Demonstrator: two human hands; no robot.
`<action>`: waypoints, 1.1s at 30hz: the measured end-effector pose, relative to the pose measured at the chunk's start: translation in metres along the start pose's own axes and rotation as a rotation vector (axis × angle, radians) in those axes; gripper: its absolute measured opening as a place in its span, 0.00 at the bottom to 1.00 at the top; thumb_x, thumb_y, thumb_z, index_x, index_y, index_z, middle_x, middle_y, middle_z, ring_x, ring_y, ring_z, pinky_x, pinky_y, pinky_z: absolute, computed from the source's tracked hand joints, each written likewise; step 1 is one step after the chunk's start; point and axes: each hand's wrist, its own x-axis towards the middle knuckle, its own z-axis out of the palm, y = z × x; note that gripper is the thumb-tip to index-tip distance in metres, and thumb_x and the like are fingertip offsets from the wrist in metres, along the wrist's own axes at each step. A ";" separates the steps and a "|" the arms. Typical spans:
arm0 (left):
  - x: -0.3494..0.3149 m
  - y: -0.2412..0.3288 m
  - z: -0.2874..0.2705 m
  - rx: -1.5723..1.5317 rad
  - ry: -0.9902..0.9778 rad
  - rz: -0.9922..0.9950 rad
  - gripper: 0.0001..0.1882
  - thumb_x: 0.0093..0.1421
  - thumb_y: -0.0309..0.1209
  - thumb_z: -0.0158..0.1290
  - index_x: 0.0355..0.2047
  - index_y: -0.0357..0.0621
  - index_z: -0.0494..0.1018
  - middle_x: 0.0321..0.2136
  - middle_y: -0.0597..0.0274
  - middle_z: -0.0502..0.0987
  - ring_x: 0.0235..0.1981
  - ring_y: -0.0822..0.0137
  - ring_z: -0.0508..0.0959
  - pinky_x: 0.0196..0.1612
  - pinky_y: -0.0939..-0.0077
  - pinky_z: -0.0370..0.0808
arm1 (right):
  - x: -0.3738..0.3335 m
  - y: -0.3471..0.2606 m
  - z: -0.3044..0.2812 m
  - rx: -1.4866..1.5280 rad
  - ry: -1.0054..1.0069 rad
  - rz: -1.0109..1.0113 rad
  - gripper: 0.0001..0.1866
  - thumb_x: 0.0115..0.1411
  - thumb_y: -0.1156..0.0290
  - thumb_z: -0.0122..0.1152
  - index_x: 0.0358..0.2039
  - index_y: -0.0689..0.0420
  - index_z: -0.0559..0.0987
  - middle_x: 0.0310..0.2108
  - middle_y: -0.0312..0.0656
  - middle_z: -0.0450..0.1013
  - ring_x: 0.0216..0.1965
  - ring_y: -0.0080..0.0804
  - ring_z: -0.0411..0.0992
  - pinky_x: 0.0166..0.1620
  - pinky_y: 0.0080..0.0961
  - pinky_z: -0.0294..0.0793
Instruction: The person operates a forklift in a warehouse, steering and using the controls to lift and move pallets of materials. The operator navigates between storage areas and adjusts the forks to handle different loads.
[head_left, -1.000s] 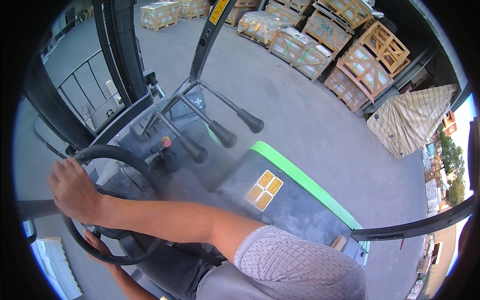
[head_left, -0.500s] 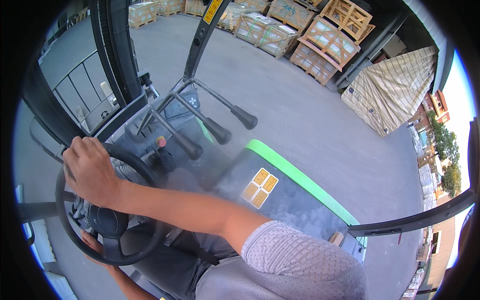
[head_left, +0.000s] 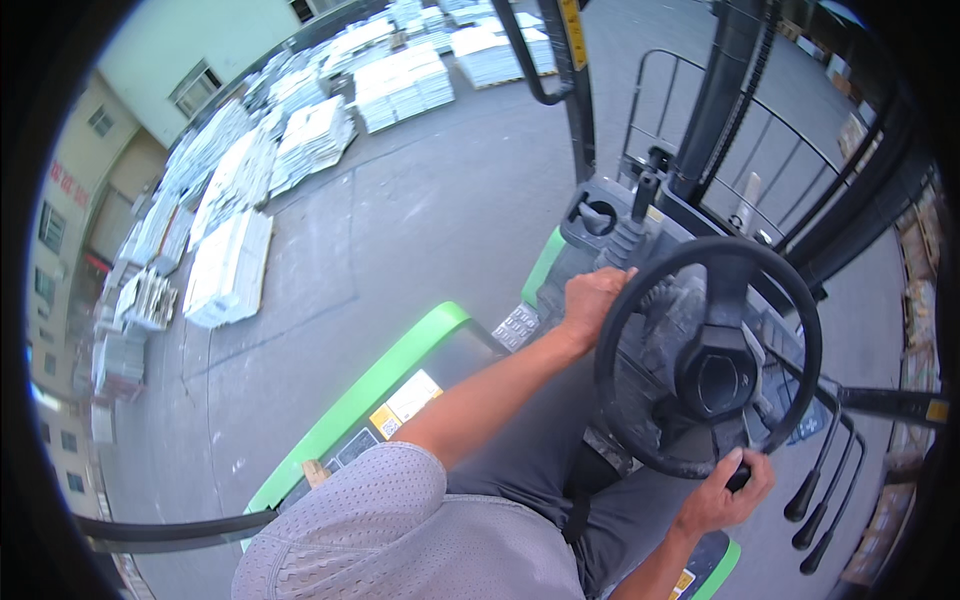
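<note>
Seated in a forklift, a person's left hand (head_left: 592,300) clasps the far-left rim of the steering wheel (head_left: 708,355); the right hand (head_left: 722,495) grips its near-right knob.

Under the left hand (head_left: 590,300) – matt black steering wheel (head_left: 708,358), grained plastic. Beside the right hand (head_left: 722,495) – smooth, glossy black lever knobs (head_left: 815,510). Beyond: glossy green painted metal bodywork (head_left: 385,385), rough grey concrete (head_left: 400,220).

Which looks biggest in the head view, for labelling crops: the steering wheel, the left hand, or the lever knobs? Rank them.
1. Steering wheel, by far the largest.
2. Left hand, gripping the wheel's rim.
3. Lever knobs, each smaller than the hand, though fisheye bending near the picture's edge makes this less sure.
</note>
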 end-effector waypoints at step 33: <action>-0.065 0.102 0.001 0.005 0.177 -0.155 0.21 0.66 0.37 0.58 0.16 0.43 0.74 0.19 0.56 0.77 0.20 0.52 0.79 0.24 0.58 0.76 | 0.022 0.071 -0.070 0.101 0.176 -0.137 0.15 0.66 0.61 0.70 0.36 0.61 0.80 0.33 0.43 0.75 0.31 0.37 0.72 0.33 0.32 0.73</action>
